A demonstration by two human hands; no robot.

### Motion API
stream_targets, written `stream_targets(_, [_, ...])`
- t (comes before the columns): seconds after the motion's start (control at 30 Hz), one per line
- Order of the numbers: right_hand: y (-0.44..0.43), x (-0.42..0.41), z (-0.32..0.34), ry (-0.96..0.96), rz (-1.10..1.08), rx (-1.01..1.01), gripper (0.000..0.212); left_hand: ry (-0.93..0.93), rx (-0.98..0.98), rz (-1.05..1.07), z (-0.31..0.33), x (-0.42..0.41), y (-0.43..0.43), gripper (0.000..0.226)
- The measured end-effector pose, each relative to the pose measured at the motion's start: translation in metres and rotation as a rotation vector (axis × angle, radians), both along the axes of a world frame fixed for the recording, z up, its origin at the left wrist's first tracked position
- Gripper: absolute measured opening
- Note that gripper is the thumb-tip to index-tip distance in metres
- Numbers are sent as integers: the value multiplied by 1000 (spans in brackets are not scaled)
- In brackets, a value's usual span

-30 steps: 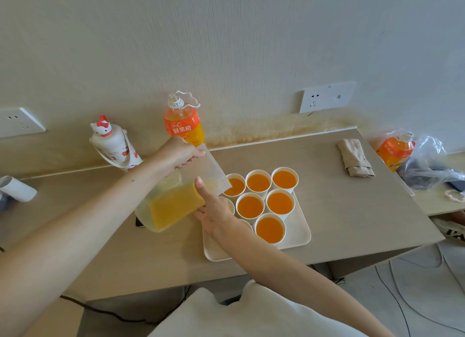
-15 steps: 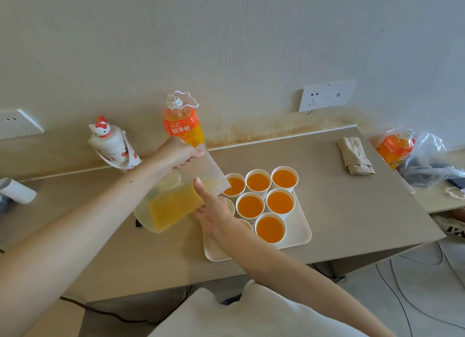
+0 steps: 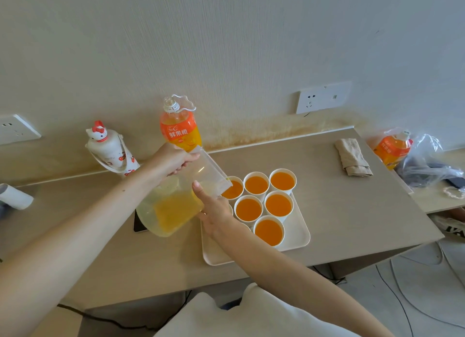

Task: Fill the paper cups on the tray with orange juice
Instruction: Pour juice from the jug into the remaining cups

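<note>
A white tray (image 3: 297,238) on the desk carries several paper cups of orange juice, such as the front cup (image 3: 268,231). My left hand (image 3: 173,159) grips a clear pitcher (image 3: 176,205) by its upper part and tilts it to the right. Its spout hangs over the back-left cup (image 3: 234,189), and juice sits in the pitcher's lower half. My right hand (image 3: 214,208) touches the pitcher's side with a straight thumb, fingers reaching under it. This hand hides a cup on the tray's left side.
An open orange juice bottle (image 3: 180,125) stands behind the pitcher, and a white cartoon flask (image 3: 110,147) is to its left. A folded cloth (image 3: 352,156) lies at the back right, near another juice bottle (image 3: 392,147) and a plastic bag (image 3: 430,160). A dark phone (image 3: 139,223) lies under the pitcher.
</note>
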State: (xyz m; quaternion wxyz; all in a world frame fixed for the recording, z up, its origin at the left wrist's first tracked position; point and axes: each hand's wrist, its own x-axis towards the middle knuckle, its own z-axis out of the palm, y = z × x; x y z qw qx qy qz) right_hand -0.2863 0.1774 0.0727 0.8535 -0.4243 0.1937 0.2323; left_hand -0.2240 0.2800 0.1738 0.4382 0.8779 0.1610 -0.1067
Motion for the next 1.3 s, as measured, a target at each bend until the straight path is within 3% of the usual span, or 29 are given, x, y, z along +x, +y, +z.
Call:
stream_targets(0.37, [-2,5,-4,-24,-41,-63,79,-23,-57,-26,-3,7,-3,43])
stream_targets(0.53, [-12,7,-5,-33,-75,-90,68,-18,-82,-93,-3,18,-14,49])
stream_targets(0.67, [-25,11,-4,-43,-100,-57,47,-2,-53,-122,-1,26,-28,50])
stream_targets(0.97, [-39,23,-7,-6,-111,6,45,31,8,-122,-3,41,-50,45])
stream_targets(1.2, [-43,27,-13,-5,-113,43,29,55,49,-132,-3,48,-62,45])
stream_targets(1.3, [-44,27,-16,15,-115,26,34,60,58,-129,-5,49,-65,44])
